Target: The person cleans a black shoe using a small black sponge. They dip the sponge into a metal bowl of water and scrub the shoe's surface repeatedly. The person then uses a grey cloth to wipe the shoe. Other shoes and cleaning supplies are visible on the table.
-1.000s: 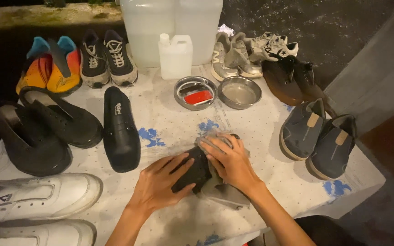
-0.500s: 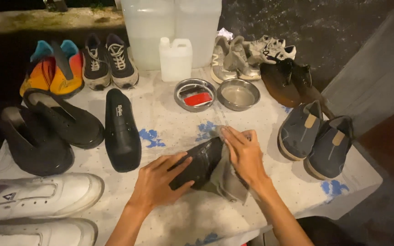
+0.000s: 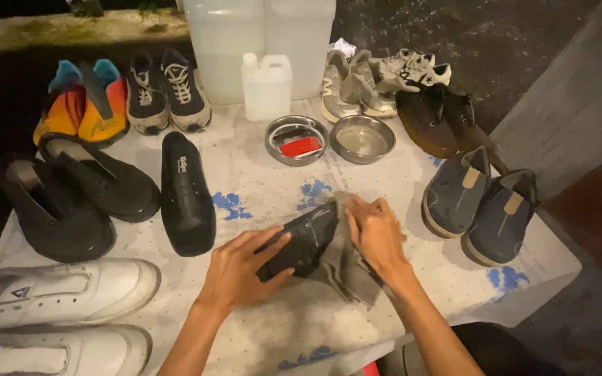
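Now: Two Hands on One Black Shoe

Both hands are busy at the middle of the counter. The left hand has its grip clenched around a black shoe, fingers curled over the near end and thumb on the upper. The right hand presses a grey cloth against the far side of that shoe, its grip grasping the cloth, which drapes down toward the counter's near edge.

Just left of the held shoe lies its black mate, flat on the white, blue-flowered covering. Further left sit two black slip-ons, and at the near left corner a pair of white sneakers.

Beyond the hands stand two round metal bowls: one holding something red, the other without it. Behind them are a small white jug and a large clear container.

To the right rest blue canvas shoes and dark brown shoes. Along the back are grey sneakers, black-and-white sneakers and orange shoes.
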